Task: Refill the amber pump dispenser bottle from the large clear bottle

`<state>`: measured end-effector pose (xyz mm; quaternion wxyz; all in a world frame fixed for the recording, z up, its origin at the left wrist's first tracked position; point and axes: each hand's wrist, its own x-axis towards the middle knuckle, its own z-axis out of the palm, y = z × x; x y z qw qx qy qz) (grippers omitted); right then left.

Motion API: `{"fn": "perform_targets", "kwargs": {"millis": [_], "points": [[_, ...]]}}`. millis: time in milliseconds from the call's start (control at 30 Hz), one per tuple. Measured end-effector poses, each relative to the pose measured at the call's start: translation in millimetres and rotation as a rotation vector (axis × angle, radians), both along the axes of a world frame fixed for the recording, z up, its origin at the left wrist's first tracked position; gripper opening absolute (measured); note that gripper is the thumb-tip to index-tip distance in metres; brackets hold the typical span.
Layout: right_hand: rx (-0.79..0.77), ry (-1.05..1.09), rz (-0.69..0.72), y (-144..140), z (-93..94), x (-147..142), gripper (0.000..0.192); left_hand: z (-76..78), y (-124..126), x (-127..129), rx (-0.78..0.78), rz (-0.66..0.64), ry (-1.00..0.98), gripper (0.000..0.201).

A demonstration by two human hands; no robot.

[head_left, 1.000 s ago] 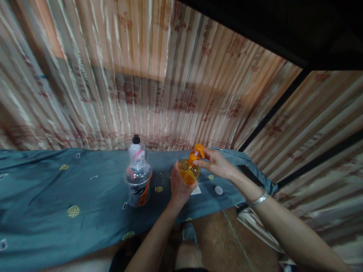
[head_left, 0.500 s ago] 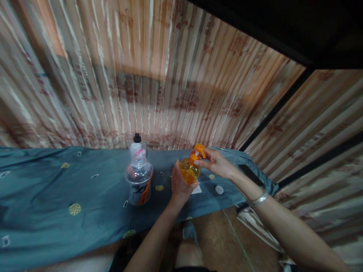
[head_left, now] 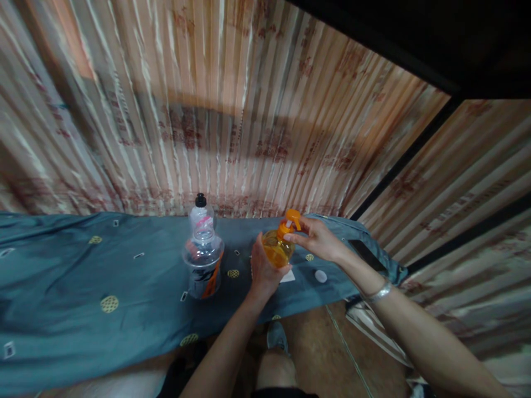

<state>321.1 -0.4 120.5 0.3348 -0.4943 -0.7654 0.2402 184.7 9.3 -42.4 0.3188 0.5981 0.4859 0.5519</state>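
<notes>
A clear pump bottle (head_left: 277, 251) with amber liquid and an orange pump top (head_left: 292, 216) is held slightly tilted above the cloth. My left hand (head_left: 265, 271) wraps round the bottle's body from the left and below. Up at the neck, the thumb and fingers of my right hand (head_left: 313, 237) close on the orange collar, under the spout. Left of my hands stands a clear plastic bottle (head_left: 204, 271) with an orange and black label. Another bottle with a black cap (head_left: 201, 200) rises just behind it. Below the pump bottle, a white piece (head_left: 287, 276) shows partly.
A teal patterned cloth (head_left: 145, 287) covers the long surface. A white round disc (head_left: 321, 276) and a dark flat object (head_left: 367, 255) lie to the right. Pleated curtains (head_left: 207, 110) hang behind, with a dark frame bar (head_left: 406, 155) on the right.
Both hands keep their hold on the pump bottle in nearly the same place. Only a very slight shift of the view shows.
</notes>
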Motion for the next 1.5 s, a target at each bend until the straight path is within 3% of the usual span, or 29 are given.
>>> {"fn": "perform_targets", "kwargs": {"millis": [400, 700, 900, 1067, 1233, 1500], "points": [[0.076, -0.025, -0.157, -1, -13.3, -3, 0.035, -0.6, -1, 0, 0.005, 0.003, 0.008, 0.122], [0.13, -0.048, -0.193, -2, -10.6, -12, 0.035, -2.0, -1, -2, 0.022, -0.01, 0.017, 0.123], [0.102, 0.014, -0.214, 0, -17.7, -8, 0.035, 10.8, -1, -9, 0.089, -0.011, 0.019, 0.122], [0.104, 0.197, -0.24, 1, -34.6, -13, 0.038, 23.6, -1, -15, 0.194, -0.051, 0.035, 0.11], [0.13, 0.277, -0.261, -3, -43.7, -22, 0.039, 26.6, -4, -15, 0.245, -0.081, 0.049, 0.095], [0.109, -0.026, -0.202, -8, -22.7, -8, 0.043, 35.2, 8, -12, 0.322, -0.119, 0.025, 0.055]]}}
